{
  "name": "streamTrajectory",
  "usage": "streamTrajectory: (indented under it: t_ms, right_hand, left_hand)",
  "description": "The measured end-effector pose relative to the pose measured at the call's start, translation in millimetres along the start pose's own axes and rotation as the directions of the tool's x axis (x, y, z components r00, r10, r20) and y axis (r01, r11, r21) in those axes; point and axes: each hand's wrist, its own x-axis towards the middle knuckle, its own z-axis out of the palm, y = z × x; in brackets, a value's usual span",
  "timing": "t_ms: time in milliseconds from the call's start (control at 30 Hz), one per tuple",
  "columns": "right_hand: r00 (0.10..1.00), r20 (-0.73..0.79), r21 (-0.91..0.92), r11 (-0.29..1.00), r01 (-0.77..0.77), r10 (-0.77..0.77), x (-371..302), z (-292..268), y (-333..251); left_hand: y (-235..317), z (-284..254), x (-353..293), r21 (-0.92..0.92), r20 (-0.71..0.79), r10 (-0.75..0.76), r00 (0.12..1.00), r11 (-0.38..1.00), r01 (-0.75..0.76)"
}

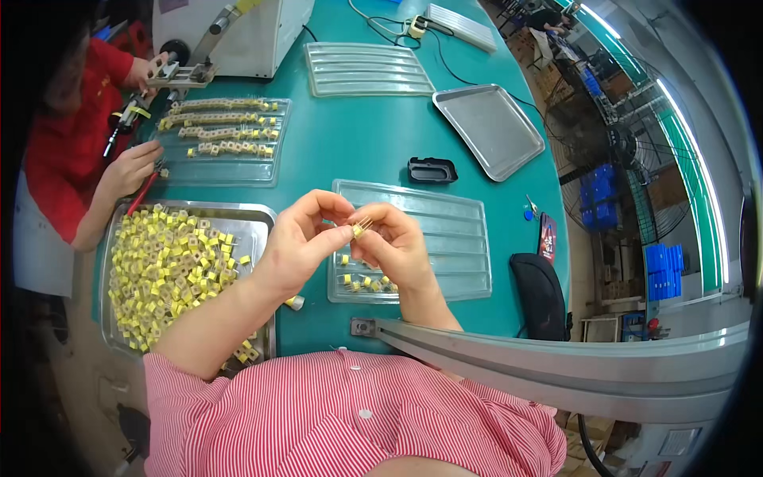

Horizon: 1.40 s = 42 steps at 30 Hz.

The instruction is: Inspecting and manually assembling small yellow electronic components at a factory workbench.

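Above a clear ribbed plastic tray [453, 230], my two hands meet over one small yellow-wrapped coil [357, 231] with thin metal pins sticking out. My left hand [290, 246] is closed, thumb and fingertips pinching the coil. My right hand [403, 250] is closed too, its thumb and forefinger at the pins. Several like coils [367, 283] lie in the tray's near left grooves, partly hidden by my right hand. Left of my left forearm, a metal tray [266, 226] holds a large loose heap of yellow coils [171, 270].
A co-worker in a red sleeve [67, 159] works at the far left, beside a tray with rows of coils [230, 131]. Farther off lie another ribbed tray [366, 70], a grey metal tray [493, 131] and a black holder [432, 169]. A metal rail [556, 370] crosses the near right, by a black pouch [538, 296].
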Motion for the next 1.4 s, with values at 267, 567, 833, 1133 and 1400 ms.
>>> streamTrajectory:
  t_ms: [267,567,833,1133,1400]
  right_hand:
    - [0.995,-0.046,-0.043,0.995,0.085,-0.087,-1.8,5.5,-6.7]
    - [0.992,-0.037,-0.153,0.981,0.115,-0.122,-3.5,5.6,-8.6]
    - [0.978,0.023,-0.226,0.952,0.208,-0.208,-2.2,4.6,-13.8]
    - [0.981,0.009,-0.203,0.96,0.19,-0.193,-2.3,5.1,-16.0]
    - [0.971,0.06,-0.295,0.925,0.238,-0.231,-1.7,6.1,-13.5]
  left_hand:
    - [3.7,4.6,-2.7,-0.134,0.039,-0.04,0.998,0.99,0.045]
    - [1.9,5.3,-3.4,-0.166,0.021,-0.082,0.996,0.982,0.085]
    - [1.1,3.3,-3.6,-0.177,0.054,-0.142,0.988,0.973,0.149]
    - [-1.3,2.8,-2.9,-0.215,0.085,-0.158,0.984,0.961,0.173]
    - [-1.4,1.6,-2.8,-0.207,0.041,-0.182,0.982,0.96,0.187]
